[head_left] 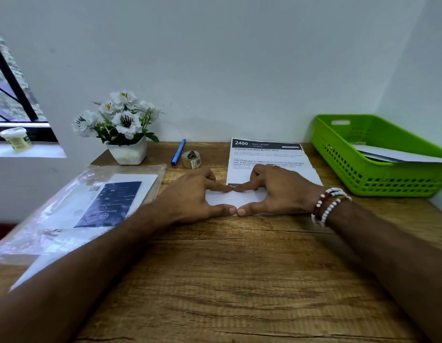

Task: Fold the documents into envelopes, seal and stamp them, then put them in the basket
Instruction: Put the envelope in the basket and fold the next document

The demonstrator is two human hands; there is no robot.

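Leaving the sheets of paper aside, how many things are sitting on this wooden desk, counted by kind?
Pens: 1, the blue pen
Tape rolls: 1, the tape roll
Potted flowers: 1, the white flower pot
Baskets: 1, the green basket
Plastic bags: 1, the clear plastic bag
Total: 5

A white pot (127,152) of white artificial flowers (121,115) is standing at the far left of the wooden tabletop (239,280), close against the pale wall (239,58). Further left, a small lidded jar (16,139) is sitting on the white windowsill (41,151) — just beneath a dark-framed window (14,90) whose bars are slanting across the glass.
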